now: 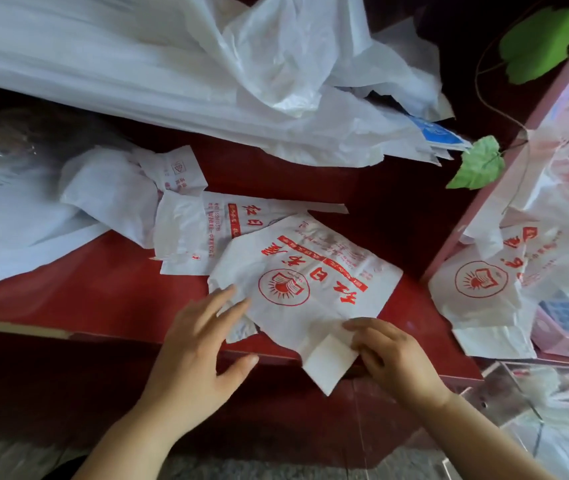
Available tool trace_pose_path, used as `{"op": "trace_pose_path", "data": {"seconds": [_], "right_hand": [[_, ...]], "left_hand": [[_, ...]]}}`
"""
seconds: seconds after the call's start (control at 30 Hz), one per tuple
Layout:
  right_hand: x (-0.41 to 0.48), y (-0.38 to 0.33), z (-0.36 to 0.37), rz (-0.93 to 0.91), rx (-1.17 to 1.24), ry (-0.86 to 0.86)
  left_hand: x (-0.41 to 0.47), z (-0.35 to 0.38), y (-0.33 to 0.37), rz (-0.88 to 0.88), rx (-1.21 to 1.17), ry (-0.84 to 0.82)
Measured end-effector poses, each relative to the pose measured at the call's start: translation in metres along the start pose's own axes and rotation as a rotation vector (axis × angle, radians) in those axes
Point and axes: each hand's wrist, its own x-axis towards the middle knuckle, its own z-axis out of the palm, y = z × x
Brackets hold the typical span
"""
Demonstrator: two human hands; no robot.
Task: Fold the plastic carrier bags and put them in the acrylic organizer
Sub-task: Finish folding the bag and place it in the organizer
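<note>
A white carrier bag with red print (305, 282) lies flat on the red table (96, 292), near its front edge. My left hand (203, 341) rests its straight fingers on the bag's left corner. My right hand (387, 355) pinches the bag's lower edge, where a folded white flap (328, 362) hangs over the table edge. A second printed bag (200, 230) lies just behind it. The clear acrylic organizer (532, 410) stands at the lower right, with white plastic dimly visible inside.
A big heap of white plastic bags (207, 71) fills the back of the table, with more at the left (34, 209). More printed bags (504, 271) hang over a pink box (560, 337) at the right. Green leaves (477, 164) hang nearby.
</note>
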Motion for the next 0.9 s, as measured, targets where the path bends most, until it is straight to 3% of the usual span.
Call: {"op": "trace_pose_path", "data": {"seconds": [0.1, 0.2, 0.27, 0.37, 0.5, 0.63, 0.77, 0.9], "right_hand": [[-0.016, 0.01, -0.01, 0.143, 0.065, -0.01], [-0.035, 0.006, -0.016, 0.191, 0.143, -0.011], [-0.046, -0.008, -0.011, 0.205, 0.114, -0.002], [-0.046, -0.022, 0.0, 0.316, -0.028, 0.026], [-0.027, -0.033, 0.004, 0.531, 0.051, 0.003], [-0.026, -0.026, -0.005, 0.545, 0.049, 0.017], [-0.031, -0.014, -0.021, 0.534, 0.18, 0.064], [-0.034, -0.009, -0.037, 0.576, 0.326, 0.27]], "left_hand": [[0.009, -0.002, 0.005, 0.004, 0.126, -0.172], [0.022, 0.0, 0.009, -0.125, 0.181, -0.373], [0.023, 0.003, 0.011, -0.06, 0.237, -0.422], [0.014, 0.009, 0.013, 0.097, 0.228, -0.261], [0.002, 0.011, 0.022, 0.241, 0.188, -0.035], [-0.002, -0.003, 0.022, 0.249, 0.17, 0.041], [0.001, -0.024, 0.016, 0.139, 0.057, 0.013], [0.008, -0.043, 0.02, -0.326, -0.457, -0.058]]}}
